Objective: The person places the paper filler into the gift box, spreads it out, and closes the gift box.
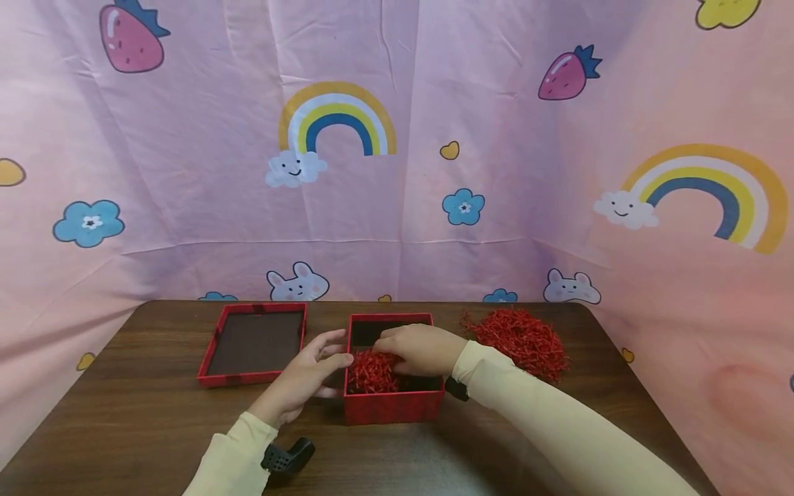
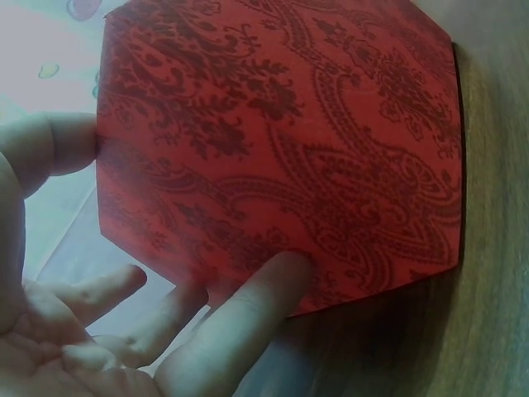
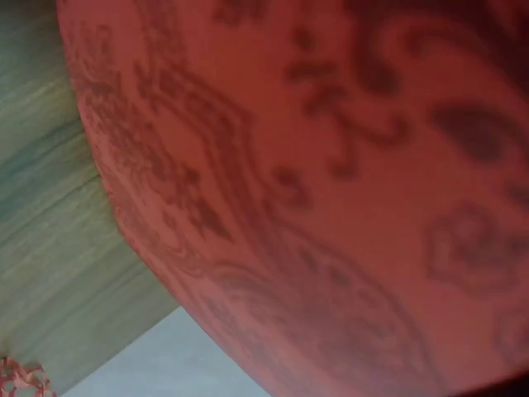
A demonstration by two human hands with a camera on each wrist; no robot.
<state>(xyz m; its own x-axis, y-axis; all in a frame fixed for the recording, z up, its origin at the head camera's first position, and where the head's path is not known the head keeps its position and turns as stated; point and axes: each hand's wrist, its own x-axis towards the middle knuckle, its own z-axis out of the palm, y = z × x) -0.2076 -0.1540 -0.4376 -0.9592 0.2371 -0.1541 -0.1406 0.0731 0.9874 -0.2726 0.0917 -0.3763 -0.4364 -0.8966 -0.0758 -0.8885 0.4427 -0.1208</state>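
Note:
A red patterned open box (image 1: pixel 393 408) stands at the middle of the table, its inside dark. On the left of its inside lies a clump of red shredded paper (image 1: pixel 371 375). My right hand (image 1: pixel 422 348) reaches in over the right wall, its fingers bent down around the clump; the fingertips are partly hidden in it. My left hand (image 1: pixel 313 368) is at the box's left side, thumb at the rim and fingers spread along the outer wall. In the left wrist view a finger (image 2: pixel 248 318) rests against the patterned side (image 2: pixel 281 149). The right wrist view shows only the box's outer wall (image 3: pixel 273 207) close up.
A red-rimmed lid (image 1: pixel 260 344) lies inside up to the left of the box. A loose pile of red shredded paper (image 1: pixel 524 342) sits at the back right of the wooden table (image 1: pixel 124 420). A patterned cloth (image 1: pixel 434 262) hangs behind and at the sides.

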